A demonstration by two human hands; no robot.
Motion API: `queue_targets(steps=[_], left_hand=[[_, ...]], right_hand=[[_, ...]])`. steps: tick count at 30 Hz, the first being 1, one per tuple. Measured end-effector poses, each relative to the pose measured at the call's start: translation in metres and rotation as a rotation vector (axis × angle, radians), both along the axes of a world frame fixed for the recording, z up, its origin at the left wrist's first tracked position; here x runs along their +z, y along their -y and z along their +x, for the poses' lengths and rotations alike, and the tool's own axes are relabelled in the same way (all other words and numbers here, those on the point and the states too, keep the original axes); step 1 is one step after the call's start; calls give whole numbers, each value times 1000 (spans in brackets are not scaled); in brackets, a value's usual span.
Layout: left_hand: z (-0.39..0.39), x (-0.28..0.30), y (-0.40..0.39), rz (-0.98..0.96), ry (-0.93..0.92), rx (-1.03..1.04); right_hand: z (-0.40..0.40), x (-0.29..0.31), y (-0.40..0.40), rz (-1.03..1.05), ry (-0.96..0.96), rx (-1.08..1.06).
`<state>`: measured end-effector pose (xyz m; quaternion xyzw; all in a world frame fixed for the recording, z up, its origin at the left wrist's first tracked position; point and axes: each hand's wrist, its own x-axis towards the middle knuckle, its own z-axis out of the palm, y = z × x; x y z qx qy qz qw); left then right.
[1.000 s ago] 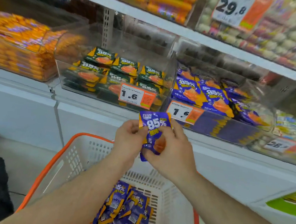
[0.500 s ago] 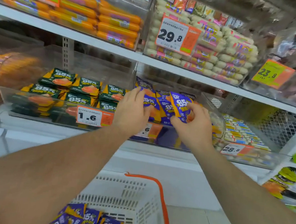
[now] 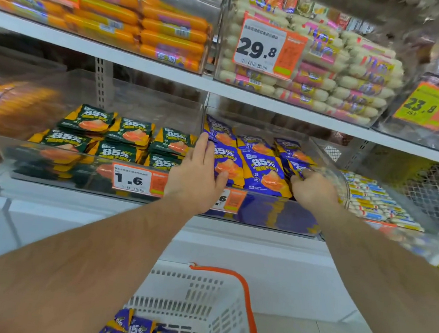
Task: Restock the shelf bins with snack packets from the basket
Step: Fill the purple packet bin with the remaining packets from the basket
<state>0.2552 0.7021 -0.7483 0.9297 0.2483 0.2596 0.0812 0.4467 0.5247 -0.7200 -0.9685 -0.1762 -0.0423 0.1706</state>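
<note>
Both your hands reach into the purple-packet bin (image 3: pixel 275 212): left hand (image 3: pixel 196 176) spread flat on packets (fingers toward 12 o'clock), right hand (image 3: pixel 314 189) pinching a purple packet (image 3: pixel 297 166).

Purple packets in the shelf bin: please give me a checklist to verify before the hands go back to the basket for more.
1. Purple packets lie in the clear bin with purple stock, not with the green packets: ok.
2. Left hand free to withdraw: ok, fingers straight, resting on the front row.
3. Right hand has let go of its packet: not ok, fingers pinch a packet at the bin's right side.
4. Rows tidy and upright: cannot tell, hands cover part.
5. Basket below holds more purple packets: ok.
</note>
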Motion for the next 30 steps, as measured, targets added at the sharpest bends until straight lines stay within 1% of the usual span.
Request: queue_targets(steps=[3,8,10,12,15,17,19,22,23,24,26,28,30], left_hand=[[1,0,-1,5,17,1],[0,0,-1,0,35,-16],[0,1,-2,-5,36,-24],[0,0,-2,-13,25,-36],[0,1,-4,-52,1,-56],[-2,3,-3,-106,11,-74],[-11,0,0,-126,93,-122],[-46,-24,11,-90,333,-269],[-62,-37,14,-108,384,-313],[-78,-53,15,-156,396,-343],[-110,-86,17,-320,321,-323],[-140,-114,15,-503,182,-213],[-165,-139,10,-640,74,-106]], right_hand=[[2,-2,2,-80,9,24],[9,-4,7,-110,-34,52],[9,-3,8,-112,-22,51],[3,-3,10,-62,115,55],[-19,-7,8,72,413,103],[-41,-11,0,153,520,171],[-68,-17,-12,260,605,247],[-116,-40,-32,437,691,430],[-132,-52,-40,480,686,505],[-148,-64,-48,501,656,577],[-177,-91,-65,495,536,700],[-202,-118,-80,456,344,758],[-219,-145,-91,370,85,705]])
